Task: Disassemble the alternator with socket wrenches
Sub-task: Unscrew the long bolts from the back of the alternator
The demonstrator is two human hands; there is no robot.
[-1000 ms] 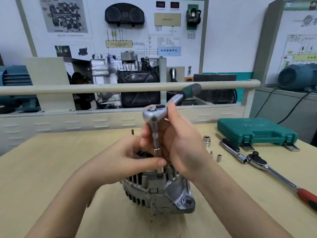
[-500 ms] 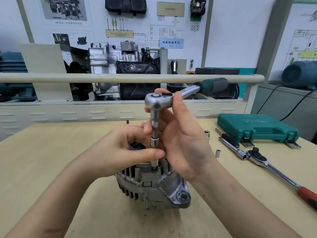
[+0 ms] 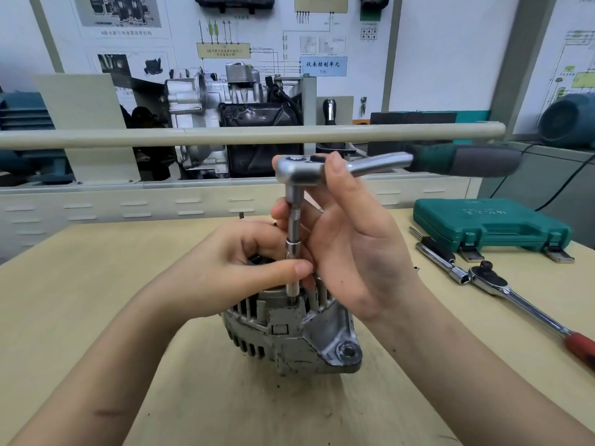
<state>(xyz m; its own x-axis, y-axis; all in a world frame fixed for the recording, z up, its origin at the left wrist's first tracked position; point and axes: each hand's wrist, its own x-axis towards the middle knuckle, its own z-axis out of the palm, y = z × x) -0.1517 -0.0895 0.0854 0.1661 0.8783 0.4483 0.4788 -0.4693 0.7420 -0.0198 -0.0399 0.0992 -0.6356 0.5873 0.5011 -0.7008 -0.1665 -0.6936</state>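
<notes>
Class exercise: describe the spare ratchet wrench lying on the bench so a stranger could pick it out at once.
Start at the green tool case on the wooden bench, far right. Just in front of it lie two long steel tools; the spare ratchet wrench is the nearer one, running toward the right edge. Unlike the plain extension bar beside it, it has a round ratchet head and red grip.

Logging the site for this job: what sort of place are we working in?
Most likely an automotive training workshop: wiring-diagram teaching boards on the wall, a cutaway engine display behind the bench rail, and a green socket set case on the wooden workbench.
</notes>
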